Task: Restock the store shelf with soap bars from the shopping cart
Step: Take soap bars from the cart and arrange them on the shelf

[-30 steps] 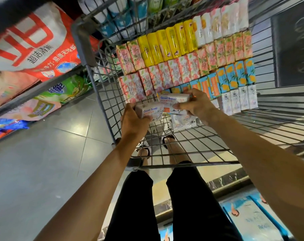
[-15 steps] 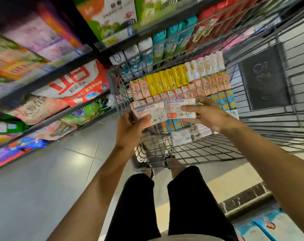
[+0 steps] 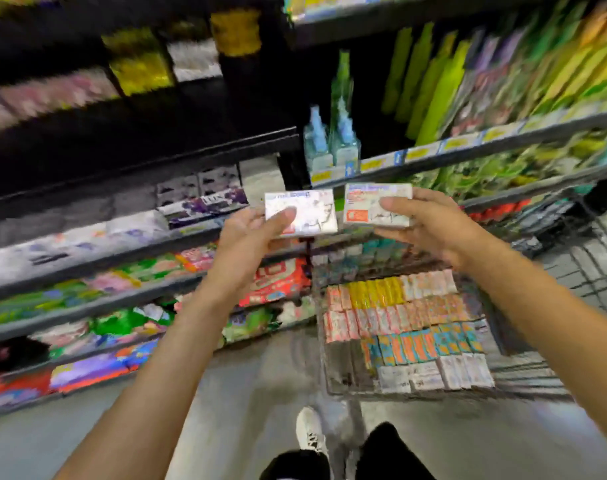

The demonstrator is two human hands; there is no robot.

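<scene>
My left hand [image 3: 250,233] grips a white goat soap box [image 3: 310,211], thumb across its front. My right hand [image 3: 430,223] grips a second white goat soap box [image 3: 371,204] with an orange square on its label. Both boxes are held up side by side at chest height, above the wire shopping cart [image 3: 330,382] and in front of the dark store shelves [image 3: 191,161]. Rows of pink, yellow, blue and white soap bars [image 3: 402,323] stand in the cart. The picture is blurred by motion.
Shelves on the left carry white and purple boxed goods [image 3: 205,202] and bags lower down. Clear bottles [image 3: 330,140] stand on the shelf to the right of the upright. The grey floor [image 3: 253,393], my legs and a white shoe [image 3: 310,434] show below.
Both hands have lifted the two soap boxes out of the cart and up toward the shelves. The view has swung upward, so the cart now sits low on the right.
</scene>
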